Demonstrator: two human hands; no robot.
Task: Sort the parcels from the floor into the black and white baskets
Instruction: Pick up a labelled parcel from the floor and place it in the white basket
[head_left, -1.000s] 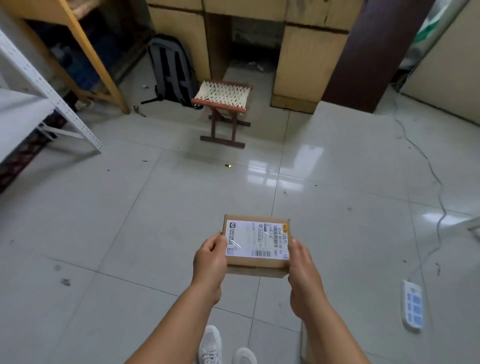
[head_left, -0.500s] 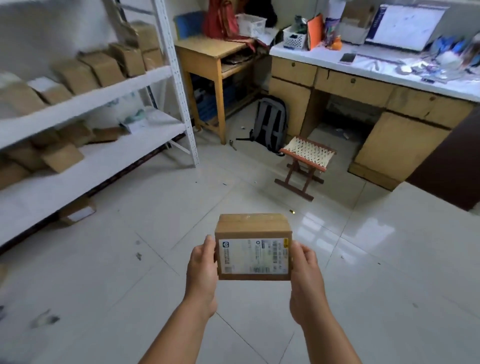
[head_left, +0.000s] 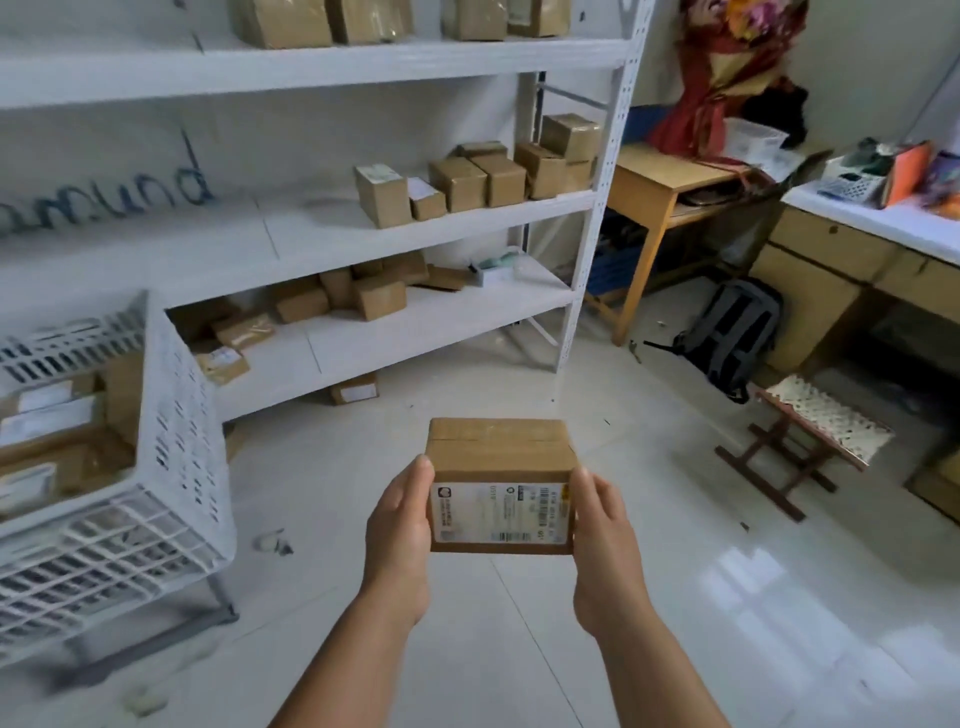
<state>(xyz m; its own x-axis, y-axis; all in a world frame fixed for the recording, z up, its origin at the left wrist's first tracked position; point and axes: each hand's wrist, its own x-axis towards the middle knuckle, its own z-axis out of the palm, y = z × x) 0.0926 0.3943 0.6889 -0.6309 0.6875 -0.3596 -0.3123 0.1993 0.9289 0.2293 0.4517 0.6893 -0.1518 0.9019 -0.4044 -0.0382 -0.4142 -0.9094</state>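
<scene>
Above the pale tiled floor (head_left: 675, 597) I see my left hand (head_left: 397, 525) and right hand (head_left: 605, 530) clamped on the cardboard parcel (head_left: 501, 486), label toward me, white basket (head_left: 176, 415) at left.

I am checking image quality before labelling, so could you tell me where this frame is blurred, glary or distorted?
Head view: the white basket at left is smeared by motion blur; the parcel and both hands, left hand and right hand, are fairly sharp, though the label text is unreadable; glare on the floor at lower right; the shelf uprights lean from wide-angle distortion.
</scene>
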